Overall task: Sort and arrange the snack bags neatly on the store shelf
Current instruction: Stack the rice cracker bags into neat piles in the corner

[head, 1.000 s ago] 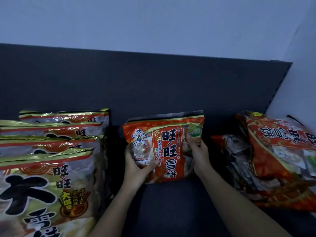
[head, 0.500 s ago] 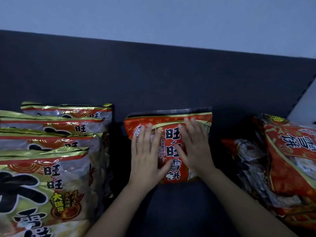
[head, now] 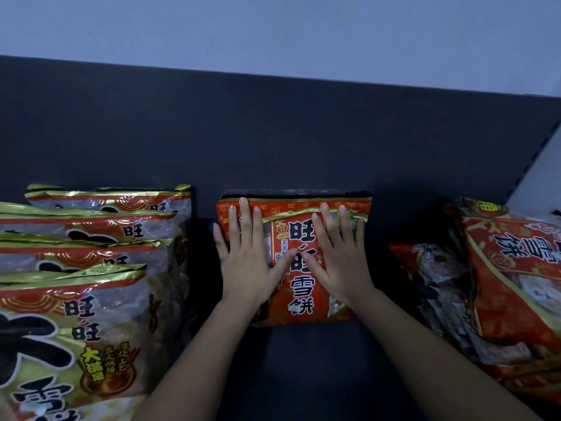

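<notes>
Covered print, cropped bags
The left hand (head: 247, 268) and right hand (head: 340, 262) hide much of the front of the red foil snack bag (head: 299, 287). The gold-and-red foil bags (head: 76, 329) run off the left and bottom edges, and the heaped red bags (head: 501, 284) off the right.

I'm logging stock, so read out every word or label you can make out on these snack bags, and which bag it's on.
"旺旺雪饼": middle red bag.
"100分": its small badge; print below too small.
"旺旺", "大", "雪": front gold-trimmed bag, left; orange print blurred.
"雪饼", upside down: top red bag, right pile.
</notes>
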